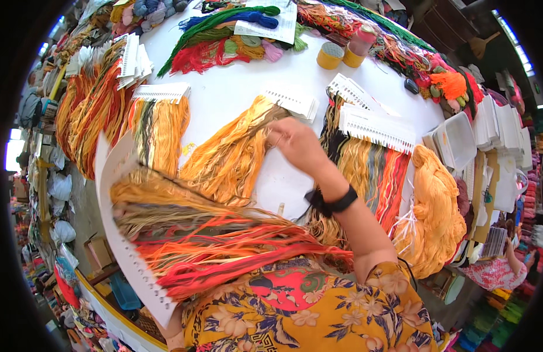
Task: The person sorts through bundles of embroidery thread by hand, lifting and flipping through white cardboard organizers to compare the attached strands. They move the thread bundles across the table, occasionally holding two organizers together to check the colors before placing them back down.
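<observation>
Item, right hand (298, 141): raised over the white table (213, 76), black wristband (342, 202) on the wrist; fingers bent inward, tips at the edge of the middle yarn bundle. Whether they pinch a strand I cannot tell from where I stand.

Item, left forearm (175, 333): enters low, behind a card; its hand is hidden by card and yarn, so the fingers' state cannot be told.

Item, large white punched card (127, 258): tilted up at the table's near left, a row of holes down its edge. Its red, orange and tan yarn strands (224, 249) stretch rightward before the wearer's floral shirt (307, 320), partly blurred.

Item, middle yarn bundle (224, 152): golden yellow with some brown, laid slantwise on the table, below a stack of white punched cards (292, 102).

Item, left of it: gold-and-black yarn bundle (166, 132), under its own card.

Item, right of it: multicoloured yarn bundle (374, 170), then a thick golden skein (433, 205) tied with white string (406, 226).

Item, far side: green hank (218, 26) and two yellow-banded containers (330, 56).
</observation>
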Tool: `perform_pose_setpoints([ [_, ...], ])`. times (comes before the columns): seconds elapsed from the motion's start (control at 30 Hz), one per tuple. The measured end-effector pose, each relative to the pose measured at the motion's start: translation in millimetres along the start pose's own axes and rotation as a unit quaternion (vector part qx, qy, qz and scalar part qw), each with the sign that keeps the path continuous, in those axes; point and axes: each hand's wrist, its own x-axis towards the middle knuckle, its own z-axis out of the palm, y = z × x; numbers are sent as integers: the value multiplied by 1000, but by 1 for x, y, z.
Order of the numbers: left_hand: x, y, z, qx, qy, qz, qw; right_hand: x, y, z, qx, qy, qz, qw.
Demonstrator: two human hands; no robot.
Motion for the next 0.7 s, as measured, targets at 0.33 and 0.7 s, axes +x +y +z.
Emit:
perform_pose_setpoints([
  [0.33, 14, -40, -32, 18, 186, -27, 982, 99, 128, 17, -407, -84, 213, 884],
  [0.7, 60, -73, -48, -57, 221, -85, 970, 50, 118, 28, -331, 186, -141, 914],
])
